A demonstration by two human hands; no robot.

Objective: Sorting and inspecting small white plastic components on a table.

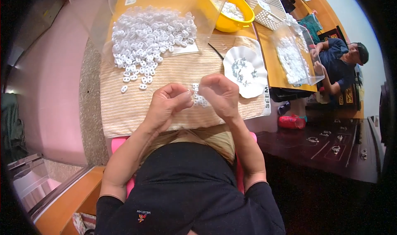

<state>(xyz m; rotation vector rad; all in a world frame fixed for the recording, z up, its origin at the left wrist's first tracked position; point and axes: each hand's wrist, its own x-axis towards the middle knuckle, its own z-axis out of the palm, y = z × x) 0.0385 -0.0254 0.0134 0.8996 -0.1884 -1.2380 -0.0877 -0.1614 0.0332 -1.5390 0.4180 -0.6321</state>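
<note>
My left hand [167,104] is raised over the striped cloth, its thumb and forefinger pinched together. Whatever sits between those fingertips is too small to make out. Close to its right, my right hand [221,95] is also curled into a pinch, slightly blurred, and what it grips cannot be told. Between and just beyond the hands lies a small group of white plastic pieces [200,100], partly hidden by the fingers. Farther left spreads a big heap of white two-holed oval pieces [151,36]. Right of my right hand, a white wavy-edged plate [257,57] holds small greyish bits.
A yellow basin [231,26] and a white perforated basket [264,13], both with white pieces, stand at the back right. Beyond the striped cloth [124,115], a co-worker [337,63] reaches into a clear box [308,67] of white pieces. A dark cord end [216,51] lies by the plate.
</note>
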